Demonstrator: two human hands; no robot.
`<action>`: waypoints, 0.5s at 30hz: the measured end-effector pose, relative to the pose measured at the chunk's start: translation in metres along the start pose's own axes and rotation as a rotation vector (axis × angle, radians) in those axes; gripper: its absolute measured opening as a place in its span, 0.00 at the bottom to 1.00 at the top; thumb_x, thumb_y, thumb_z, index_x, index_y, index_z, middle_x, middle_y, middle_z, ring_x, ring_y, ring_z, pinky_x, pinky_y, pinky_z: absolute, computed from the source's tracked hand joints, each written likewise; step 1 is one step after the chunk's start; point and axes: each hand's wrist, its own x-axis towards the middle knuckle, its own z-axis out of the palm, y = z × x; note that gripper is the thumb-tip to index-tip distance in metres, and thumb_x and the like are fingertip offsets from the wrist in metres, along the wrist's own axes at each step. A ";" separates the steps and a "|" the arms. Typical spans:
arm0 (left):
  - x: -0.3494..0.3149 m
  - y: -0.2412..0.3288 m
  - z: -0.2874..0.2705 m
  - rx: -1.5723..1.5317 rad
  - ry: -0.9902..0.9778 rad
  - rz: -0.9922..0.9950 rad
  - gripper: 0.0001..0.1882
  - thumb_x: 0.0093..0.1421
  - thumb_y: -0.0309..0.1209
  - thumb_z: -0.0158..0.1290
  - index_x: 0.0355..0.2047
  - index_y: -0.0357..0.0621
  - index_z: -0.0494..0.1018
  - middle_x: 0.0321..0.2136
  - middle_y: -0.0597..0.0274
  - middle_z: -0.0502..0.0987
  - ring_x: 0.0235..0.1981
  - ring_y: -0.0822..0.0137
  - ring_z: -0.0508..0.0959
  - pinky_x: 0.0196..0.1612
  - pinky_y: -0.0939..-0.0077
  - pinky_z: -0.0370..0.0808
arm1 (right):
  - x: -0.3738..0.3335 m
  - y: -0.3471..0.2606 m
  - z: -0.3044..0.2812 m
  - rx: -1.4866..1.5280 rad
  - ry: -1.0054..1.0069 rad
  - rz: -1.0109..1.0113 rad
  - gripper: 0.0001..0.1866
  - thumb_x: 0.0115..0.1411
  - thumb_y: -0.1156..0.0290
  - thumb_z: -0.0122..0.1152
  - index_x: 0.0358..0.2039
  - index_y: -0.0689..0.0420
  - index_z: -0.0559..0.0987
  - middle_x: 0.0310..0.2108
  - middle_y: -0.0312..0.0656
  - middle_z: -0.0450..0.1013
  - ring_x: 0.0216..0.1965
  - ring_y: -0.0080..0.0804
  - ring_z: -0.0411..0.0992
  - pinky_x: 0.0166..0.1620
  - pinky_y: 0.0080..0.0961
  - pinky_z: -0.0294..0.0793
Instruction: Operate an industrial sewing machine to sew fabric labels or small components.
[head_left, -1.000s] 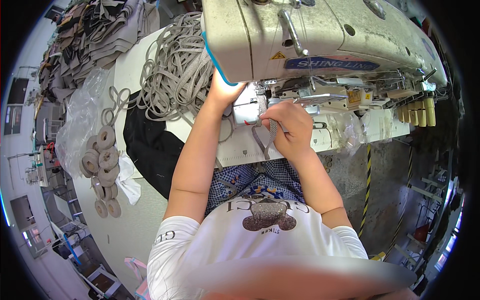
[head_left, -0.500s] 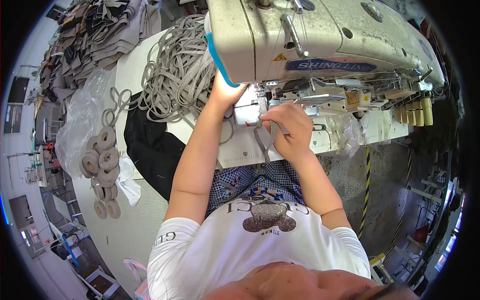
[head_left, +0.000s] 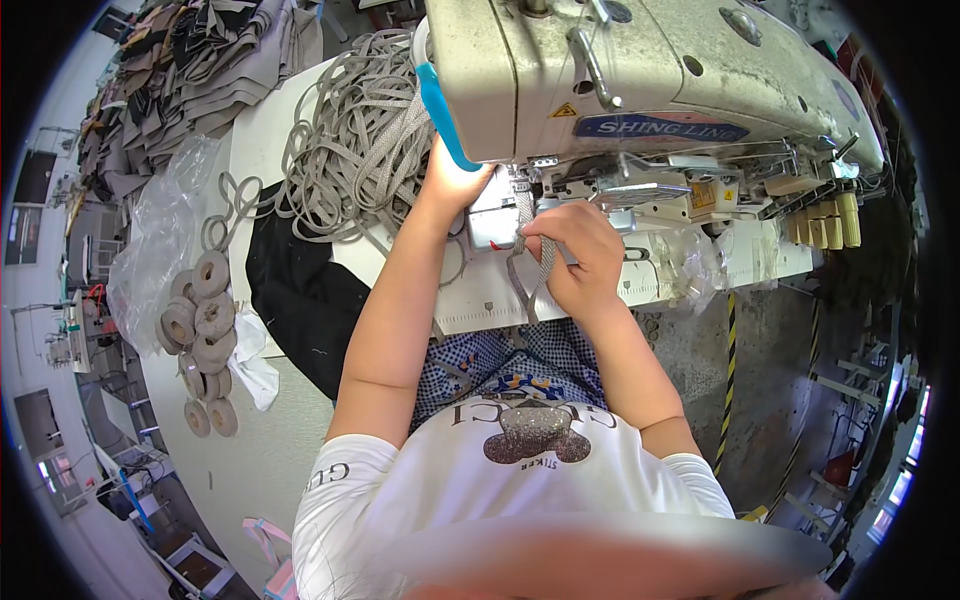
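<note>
A grey woven strap (head_left: 524, 205) runs from under the sewing machine's (head_left: 620, 110) presser area toward me, and its end loops down over the table's front edge. My right hand (head_left: 578, 248) pinches this strap just in front of the metal plate (head_left: 488, 228), thumb and forefinger closed on it. My left hand (head_left: 462, 180) reaches behind the machine's head, and its fingers are hidden there. Left of it lies a large tangled heap of the same grey strap (head_left: 350, 140). A small red mark shows on the metal plate beside the strap.
Black cloth (head_left: 300, 290) hangs over the table's left part. Several tape rolls (head_left: 212, 318) and clear plastic film (head_left: 160, 250) lie farther left. Stacked grey and dark fabric (head_left: 200, 80) fills the back left. Thread cones (head_left: 828, 224) stand at the right of the machine.
Both hands stay nearly in place, the right one still pinching the strap. The whole view has shifted slightly, and a blurred shape now covers the lower edge.
</note>
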 end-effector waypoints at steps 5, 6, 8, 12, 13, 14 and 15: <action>0.002 -0.003 0.002 0.008 0.017 -0.049 0.18 0.48 0.26 0.56 0.39 0.37 0.67 0.35 0.58 0.73 0.38 0.67 0.73 0.42 0.73 0.69 | 0.000 0.001 0.000 -0.011 -0.001 0.003 0.10 0.36 0.82 0.58 0.23 0.58 0.75 0.22 0.39 0.72 0.24 0.34 0.69 0.28 0.24 0.66; 0.002 -0.005 0.002 0.008 0.018 -0.048 0.18 0.48 0.26 0.56 0.39 0.37 0.67 0.35 0.58 0.73 0.38 0.67 0.73 0.42 0.73 0.69 | 0.000 0.001 0.001 -0.012 0.001 0.003 0.10 0.36 0.82 0.58 0.24 0.58 0.75 0.22 0.39 0.72 0.24 0.34 0.69 0.29 0.24 0.67; 0.001 -0.008 0.002 0.004 0.043 -0.015 0.17 0.48 0.25 0.55 0.39 0.37 0.67 0.35 0.56 0.73 0.38 0.66 0.73 0.42 0.72 0.69 | 0.000 0.000 0.001 -0.013 0.003 0.001 0.10 0.37 0.81 0.58 0.24 0.58 0.75 0.22 0.39 0.72 0.25 0.34 0.69 0.29 0.24 0.67; -0.008 -0.002 -0.003 0.110 0.137 -0.044 0.15 0.47 0.24 0.54 0.37 0.37 0.68 0.34 0.56 0.72 0.36 0.63 0.73 0.40 0.72 0.69 | 0.000 -0.002 0.002 -0.011 -0.006 -0.008 0.10 0.38 0.81 0.59 0.25 0.57 0.76 0.23 0.39 0.72 0.26 0.35 0.69 0.30 0.24 0.67; -0.012 0.004 -0.001 0.160 0.171 -0.068 0.14 0.47 0.24 0.53 0.36 0.37 0.68 0.33 0.56 0.72 0.34 0.62 0.73 0.38 0.72 0.69 | -0.001 -0.002 0.001 -0.009 0.003 0.003 0.10 0.38 0.81 0.59 0.25 0.58 0.76 0.24 0.39 0.72 0.26 0.34 0.69 0.30 0.24 0.67; -0.019 0.011 -0.001 0.158 0.170 -0.066 0.14 0.47 0.24 0.53 0.36 0.37 0.68 0.33 0.56 0.72 0.34 0.62 0.73 0.38 0.72 0.69 | -0.002 -0.002 0.000 -0.005 0.012 0.013 0.10 0.39 0.81 0.59 0.25 0.58 0.76 0.24 0.39 0.72 0.26 0.34 0.70 0.30 0.24 0.67; -0.031 0.021 -0.001 0.205 0.242 -0.075 0.13 0.46 0.25 0.54 0.34 0.39 0.68 0.31 0.56 0.71 0.33 0.61 0.72 0.37 0.71 0.67 | -0.003 -0.002 0.000 -0.001 0.020 0.024 0.09 0.39 0.81 0.59 0.26 0.58 0.76 0.24 0.39 0.73 0.26 0.34 0.70 0.30 0.24 0.68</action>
